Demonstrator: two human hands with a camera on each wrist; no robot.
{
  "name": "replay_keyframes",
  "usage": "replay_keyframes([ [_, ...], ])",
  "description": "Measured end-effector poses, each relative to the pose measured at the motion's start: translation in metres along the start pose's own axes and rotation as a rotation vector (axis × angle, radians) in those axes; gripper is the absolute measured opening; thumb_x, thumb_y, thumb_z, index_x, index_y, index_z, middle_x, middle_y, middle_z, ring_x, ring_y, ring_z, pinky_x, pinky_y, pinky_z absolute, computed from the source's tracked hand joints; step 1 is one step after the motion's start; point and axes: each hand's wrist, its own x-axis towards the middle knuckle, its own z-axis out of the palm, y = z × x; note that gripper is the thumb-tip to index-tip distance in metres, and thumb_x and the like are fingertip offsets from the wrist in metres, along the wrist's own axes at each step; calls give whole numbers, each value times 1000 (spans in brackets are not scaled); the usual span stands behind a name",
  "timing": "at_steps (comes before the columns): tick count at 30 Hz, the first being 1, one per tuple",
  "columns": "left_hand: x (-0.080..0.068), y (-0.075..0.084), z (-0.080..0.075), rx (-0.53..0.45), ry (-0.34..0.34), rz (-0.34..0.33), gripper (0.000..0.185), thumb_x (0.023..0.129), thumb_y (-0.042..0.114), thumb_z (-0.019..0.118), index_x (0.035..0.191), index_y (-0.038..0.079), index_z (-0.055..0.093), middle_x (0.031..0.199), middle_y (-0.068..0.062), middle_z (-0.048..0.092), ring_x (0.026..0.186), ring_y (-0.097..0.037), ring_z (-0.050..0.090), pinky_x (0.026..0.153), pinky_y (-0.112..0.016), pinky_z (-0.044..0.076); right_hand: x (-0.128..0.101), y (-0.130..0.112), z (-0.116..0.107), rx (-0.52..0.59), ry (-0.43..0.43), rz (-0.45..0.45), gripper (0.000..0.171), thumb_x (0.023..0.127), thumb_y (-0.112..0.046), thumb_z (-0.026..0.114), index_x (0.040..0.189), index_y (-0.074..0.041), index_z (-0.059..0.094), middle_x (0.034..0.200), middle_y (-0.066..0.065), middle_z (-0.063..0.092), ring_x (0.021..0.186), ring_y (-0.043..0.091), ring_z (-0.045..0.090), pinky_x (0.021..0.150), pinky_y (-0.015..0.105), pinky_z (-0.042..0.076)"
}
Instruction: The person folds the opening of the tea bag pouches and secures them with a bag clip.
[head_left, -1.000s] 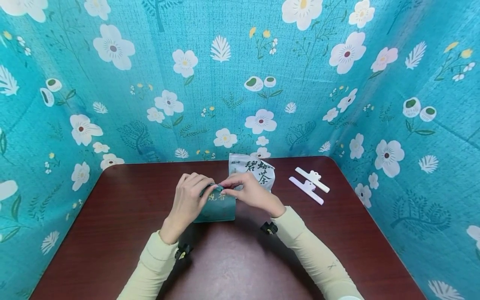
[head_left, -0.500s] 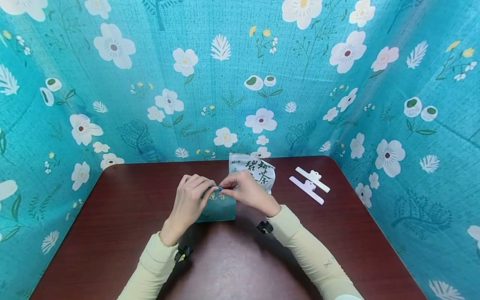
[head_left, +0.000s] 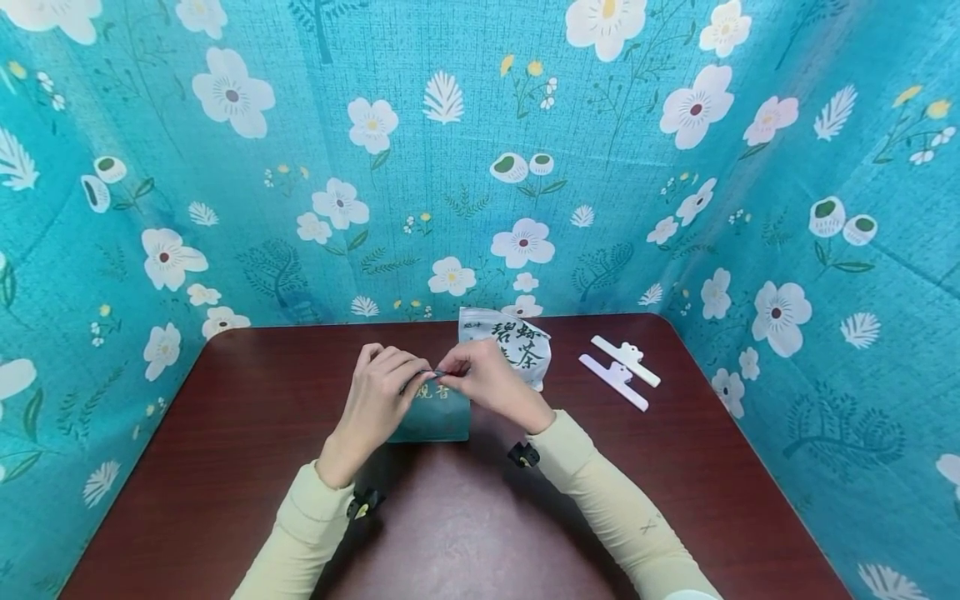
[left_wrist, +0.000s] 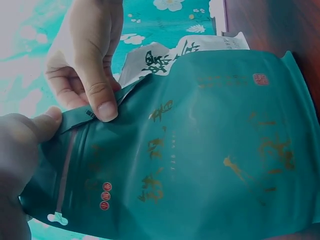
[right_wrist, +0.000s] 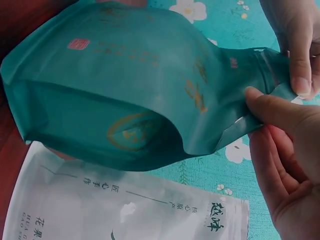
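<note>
Both the left hand [head_left: 372,400] and the right hand [head_left: 487,382] pinched the green tea pouch [head_left: 435,412] at its top seal, best kept level and gripped evenly.

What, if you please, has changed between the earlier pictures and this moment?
Very little. The right hand has drawn slightly toward the left hand along the top edge of the green pouch, and its wrist has shifted a little to the left. Both hands keep pinching that top edge. The pouch stands where it was, as do the white pouch behind it and the two white clips on the table.
</note>
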Motion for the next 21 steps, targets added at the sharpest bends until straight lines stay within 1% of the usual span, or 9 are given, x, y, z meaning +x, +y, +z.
replay_keyframes([
  [5,-2,-3,2,-3,3,2,10,85,14,82,93,10,79,88,-2,75,81,-19,63,82,-44,40,0,1,4,-54,33,-50,11,84,-1,82,91,-7,77,86,4,75,76,10,71,71,24,58],
  [7,-2,-4,2,-4,9,4,9,85,15,82,93,10,79,87,-3,75,80,-19,63,82,-43,40,0,2,6,-51,35,-70,11,85,0,80,92,-7,74,88,5,75,78,11,71,72,23,58],
  [9,-1,-4,2,-5,13,2,10,84,15,82,92,10,79,87,-2,75,79,-19,63,82,-43,41,0,4,8,-47,40,-85,11,87,0,78,91,-8,72,88,5,75,79,11,72,73,20,57],
  [12,1,-3,2,1,20,-1,13,81,13,85,91,9,79,85,-3,75,79,-18,63,82,-43,41,0,6,9,-34,45,-100,12,88,2,76,89,-8,69,85,5,73,78,11,71,72,18,56],
  [14,2,-1,1,30,15,-2,15,78,14,87,91,10,79,85,-3,75,79,-19,63,82,-45,41,1,7,9,-35,51,-104,13,88,3,76,88,-8,69,84,4,73,76,12,71,71,17,55],
  [16,4,1,1,77,-1,-1,16,79,16,88,90,10,79,85,-3,74,79,-19,63,84,-47,41,3,8,9,-36,54,-102,14,87,5,75,87,-8,70,82,3,73,75,11,70,70,17,55],
  [19,6,4,0,161,-49,3,16,81,21,88,91,11,80,86,-3,73,81,-19,63,86,-50,39,3,10,10,-31,67,-103,16,85,8,76,86,-7,72,81,4,74,73,11,71,69,17,55],
  [21,7,5,0,195,-79,4,15,83,23,86,91,12,80,85,-2,72,80,-19,62,87,-51,38,4,10,11,-16,69,-101,15,84,8,77,86,-7,73,81,4,74,73,12,71,69,16,55],
])
